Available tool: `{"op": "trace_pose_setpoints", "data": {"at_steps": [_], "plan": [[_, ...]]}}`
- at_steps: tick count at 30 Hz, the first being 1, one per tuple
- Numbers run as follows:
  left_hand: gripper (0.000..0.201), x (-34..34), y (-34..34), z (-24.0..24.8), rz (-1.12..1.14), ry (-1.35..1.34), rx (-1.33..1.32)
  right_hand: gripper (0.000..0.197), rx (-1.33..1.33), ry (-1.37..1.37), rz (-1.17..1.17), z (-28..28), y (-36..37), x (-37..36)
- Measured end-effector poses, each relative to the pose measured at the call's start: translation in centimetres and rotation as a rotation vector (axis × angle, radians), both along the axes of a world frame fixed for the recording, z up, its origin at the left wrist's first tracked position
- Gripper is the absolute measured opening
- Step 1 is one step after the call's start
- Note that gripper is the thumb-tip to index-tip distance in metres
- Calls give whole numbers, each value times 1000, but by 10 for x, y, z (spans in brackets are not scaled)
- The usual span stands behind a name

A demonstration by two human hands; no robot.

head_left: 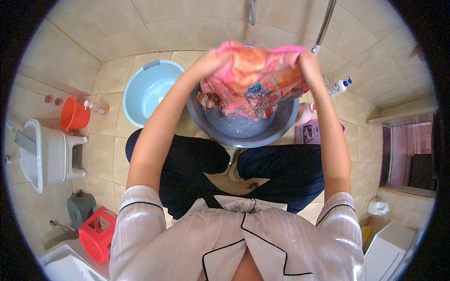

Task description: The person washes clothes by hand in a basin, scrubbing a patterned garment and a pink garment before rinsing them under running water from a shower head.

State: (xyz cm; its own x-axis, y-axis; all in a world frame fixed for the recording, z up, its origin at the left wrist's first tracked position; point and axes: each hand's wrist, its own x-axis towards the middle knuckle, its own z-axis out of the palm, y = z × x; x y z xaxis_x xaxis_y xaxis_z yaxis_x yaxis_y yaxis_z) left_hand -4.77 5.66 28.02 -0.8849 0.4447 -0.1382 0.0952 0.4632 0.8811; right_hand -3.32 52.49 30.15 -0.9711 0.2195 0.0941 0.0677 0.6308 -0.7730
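Observation:
A pink and orange patterned cloth point(253, 70) is stretched between my two hands above a grey-blue basin point(243, 139). My left hand point(212, 62) grips its left upper edge, and my right hand point(309, 70) grips the right one. Both hands are slightly blurred, with their fingers partly hidden by the fabric. The cloth's lower part, bunched and marked with blue and red patches, hangs down into the basin. Water with some bubbles point(239, 125) shows at the basin's near side. Whether the cloth's lower edge touches the water, I cannot tell.
A light blue basin point(132, 93) stands to the left, beyond it an orange-red bucket point(75, 114) and a pump bottle point(99, 108). On the right are a white bottle with a blue pump point(338, 87), a pink bottle point(305, 114) and a purple container point(309, 133). A white baby tub point(47, 154) sits far left.

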Motion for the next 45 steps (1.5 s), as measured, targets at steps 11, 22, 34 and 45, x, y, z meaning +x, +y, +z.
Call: {"op": "trace_pose_setpoints", "data": {"at_steps": [11,22,34,45], "plan": [[33,79,89,-411,-209,-106,-592,53,263,-779,355,-388,-95,90],[31,-12,138,-630,-250,-163,-646,50,327,-967,440,-596,-90,-14],[30,-1,157,-612,-255,-157,-658,47,202,-871,342,-567,-74,-3],[29,-16,44,-358,-513,-143,-610,44,109,-672,314,-304,-11,73]]}}
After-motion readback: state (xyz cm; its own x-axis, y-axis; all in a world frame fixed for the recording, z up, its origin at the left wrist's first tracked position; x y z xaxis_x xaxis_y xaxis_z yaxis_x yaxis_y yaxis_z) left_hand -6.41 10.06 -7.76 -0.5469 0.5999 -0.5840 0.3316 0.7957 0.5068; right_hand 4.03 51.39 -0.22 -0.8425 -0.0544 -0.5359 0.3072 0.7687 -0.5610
